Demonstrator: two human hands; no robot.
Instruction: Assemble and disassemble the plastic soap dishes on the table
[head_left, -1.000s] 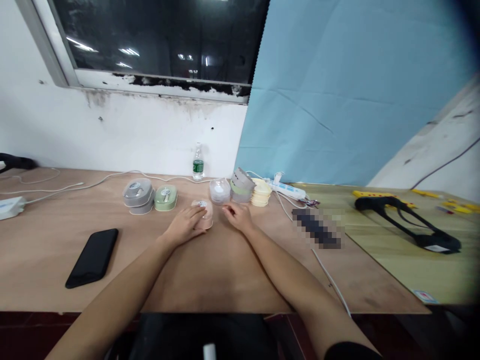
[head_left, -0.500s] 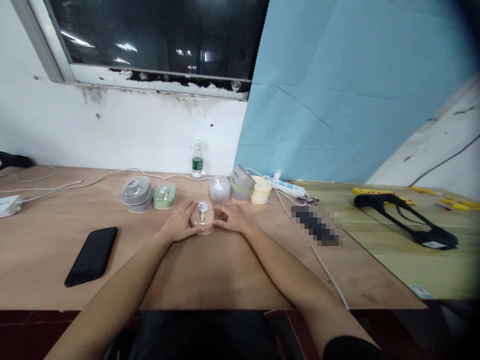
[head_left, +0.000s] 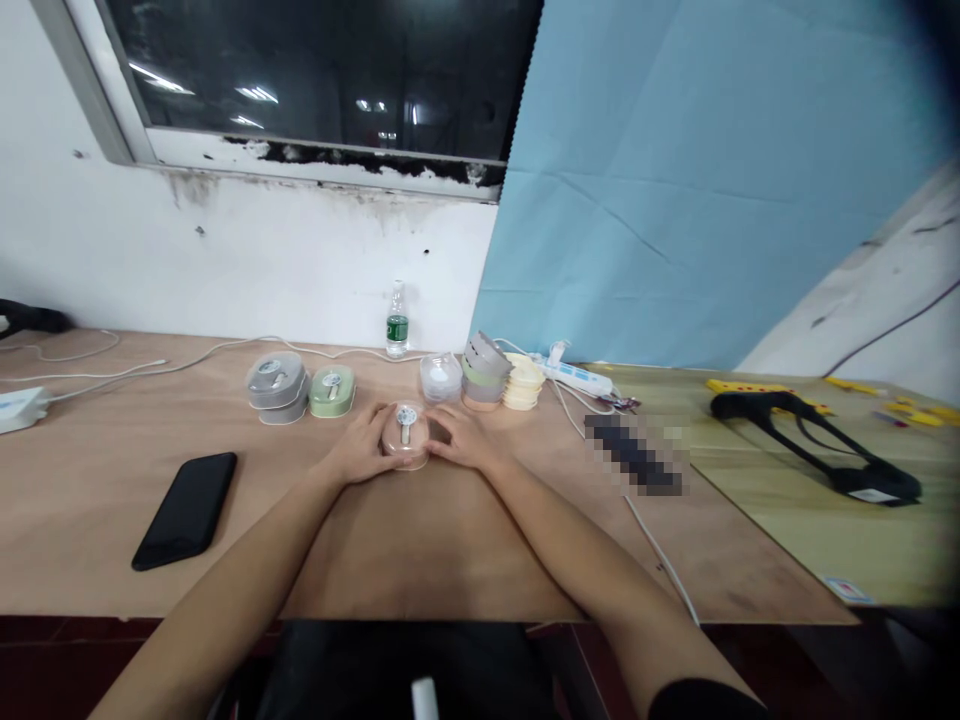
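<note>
Pink lidded container (head_left: 405, 440), centre of frame, held between both hands.
It sits flat on the table (head_left: 450, 540). Left hand (head_left: 358, 455) curls round its left wall and right hand (head_left: 469, 445) presses fingertips to its right wall; both are equally near, fingers half closed on it. Lid mark runs up-down in frame (too small to read). Green container (head_left: 331, 392) up-left, stacked containers (head_left: 484, 372) up-right.
</note>
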